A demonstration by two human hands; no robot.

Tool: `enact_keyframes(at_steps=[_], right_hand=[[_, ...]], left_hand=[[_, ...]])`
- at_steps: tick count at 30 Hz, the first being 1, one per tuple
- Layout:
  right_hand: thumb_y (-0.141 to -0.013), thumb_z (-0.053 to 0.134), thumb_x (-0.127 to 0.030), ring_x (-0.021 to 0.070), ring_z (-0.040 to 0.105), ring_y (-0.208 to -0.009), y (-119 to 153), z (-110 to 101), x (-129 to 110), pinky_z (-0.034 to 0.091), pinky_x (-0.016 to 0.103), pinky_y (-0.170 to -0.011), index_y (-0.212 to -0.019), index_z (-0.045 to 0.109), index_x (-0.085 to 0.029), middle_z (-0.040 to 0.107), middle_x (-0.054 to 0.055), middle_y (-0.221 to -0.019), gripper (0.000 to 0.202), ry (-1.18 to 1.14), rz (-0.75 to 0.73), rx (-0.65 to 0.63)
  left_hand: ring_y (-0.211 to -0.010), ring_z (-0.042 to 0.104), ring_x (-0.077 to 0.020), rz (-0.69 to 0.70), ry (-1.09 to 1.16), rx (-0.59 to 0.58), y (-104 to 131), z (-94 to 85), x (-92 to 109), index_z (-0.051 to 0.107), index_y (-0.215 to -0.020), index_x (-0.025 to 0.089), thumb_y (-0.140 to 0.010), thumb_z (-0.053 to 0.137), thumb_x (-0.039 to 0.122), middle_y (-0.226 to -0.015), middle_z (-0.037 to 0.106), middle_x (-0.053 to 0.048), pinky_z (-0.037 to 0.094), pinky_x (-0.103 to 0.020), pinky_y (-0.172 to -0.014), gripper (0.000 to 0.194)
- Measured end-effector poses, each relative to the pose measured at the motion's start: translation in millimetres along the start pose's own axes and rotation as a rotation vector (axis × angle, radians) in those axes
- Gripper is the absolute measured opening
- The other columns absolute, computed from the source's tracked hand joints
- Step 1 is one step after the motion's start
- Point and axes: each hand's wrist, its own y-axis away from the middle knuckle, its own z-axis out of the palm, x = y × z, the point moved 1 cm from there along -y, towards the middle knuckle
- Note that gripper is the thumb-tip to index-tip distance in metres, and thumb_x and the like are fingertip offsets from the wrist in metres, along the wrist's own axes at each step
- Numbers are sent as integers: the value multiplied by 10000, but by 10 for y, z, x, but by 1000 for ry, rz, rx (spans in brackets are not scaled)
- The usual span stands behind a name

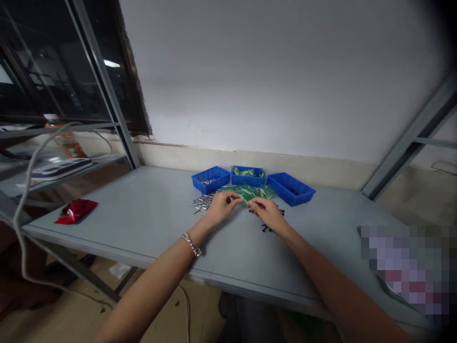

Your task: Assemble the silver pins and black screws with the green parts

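My left hand (222,206) and my right hand (267,211) meet over a grey table (143,214), fingertips pinching a small green plastic bag (244,200) between them. More green bags (255,191) lie in a loose heap just beyond my fingers. A pile of silver screws (203,202) sits left of my left hand, and a few black screws (266,228) lie under and beside my right hand. My left wrist wears a beaded bracelet (192,245).
Three blue trays stand in a row at the back: the left tray (210,179) with silver screws, the middle tray (248,176) with green bags, the right tray (291,189) with dark parts. A red packet (75,210) lies at the table's left edge. Metal shelving (60,166) stands left.
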Motion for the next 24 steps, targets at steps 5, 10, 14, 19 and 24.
enact_keyframes(at_steps=[5,10,14,19,24], right_hand=[[-815,424,-357,120,433,-521,2,-8,18,328,251,-505,-687,564,-179,488,-6,-562,260,16,-8,25],[-816,429,-329,118,422,-518,7,-19,-18,312,252,-512,-659,561,-180,492,-8,-550,254,99,-41,3],[-820,421,-320,113,426,-519,17,-21,-19,320,245,-517,-664,556,-175,498,-12,-557,252,99,-46,-2],[-824,416,-330,112,425,-519,8,-28,-20,313,235,-506,-648,545,-176,469,-22,-539,267,120,-51,35],[-766,509,-305,167,537,-661,-30,-445,6,393,284,-616,-843,607,-193,596,43,-727,168,269,73,33]], left_hand=[[-589,510,-124,-34,-33,-162,13,13,6,668,-764,150,-767,566,278,-710,647,-30,369,-248,-585,164],[-601,504,-124,-39,-31,-119,-1,-21,10,660,-781,135,-784,541,277,-738,647,-42,369,-250,-591,185],[-606,495,-114,-12,-20,-128,-3,-28,-8,648,-776,128,-786,535,274,-747,640,-44,372,-238,-596,184],[-595,501,-107,-4,-53,-298,24,47,-34,642,-766,144,-790,527,309,-712,632,-20,375,-226,-597,202],[-609,513,-118,-9,-151,-108,-25,-95,-78,641,-780,142,-807,505,285,-740,634,-40,379,-236,-607,198]])
